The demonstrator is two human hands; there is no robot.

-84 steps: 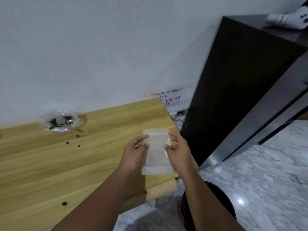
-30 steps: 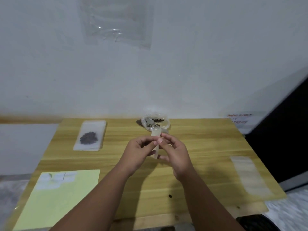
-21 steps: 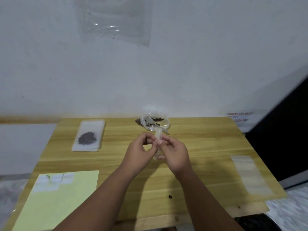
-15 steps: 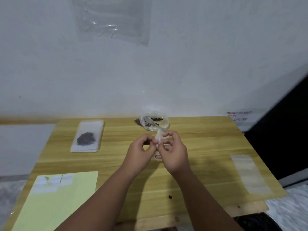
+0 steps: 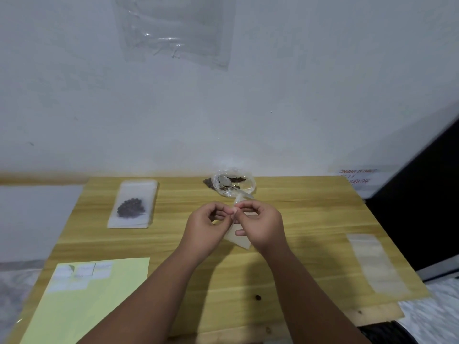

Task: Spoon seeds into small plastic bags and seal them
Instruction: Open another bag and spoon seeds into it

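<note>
Both hands are meeting above the pale wooden worktop (image 5: 285, 219); the left hand (image 5: 206, 225) and the right hand (image 5: 263, 224) are each pinching, thumb against forefinger, the top edge of a small clear plastic zip bag (image 5: 238, 238), and the two grips are touching each other at its mouth; the other fingers are curling loosely, holding nothing else. The bag is hanging down and toward the person from the pinch, its lower corner showing under the right palm; whether it has seeds inside cannot be told. Just beyond the grip a crumpled clear plastic dish of dark seeds (image 5: 236, 183) is sitting with a metal spoon (image 5: 224, 181) in it; well to the left of the grip a flat clear bag already holding dark seeds (image 5: 133, 204) is lying on a stack; far to the right a strip of empty clear bags (image 5: 375, 263) is waiting. The film is probably feeling light, limp and slippery, so it is likely collapsing unless held at the stiffer zip strip; the lips are best taken there, one side per hand, and peeled apart gently.
</note>
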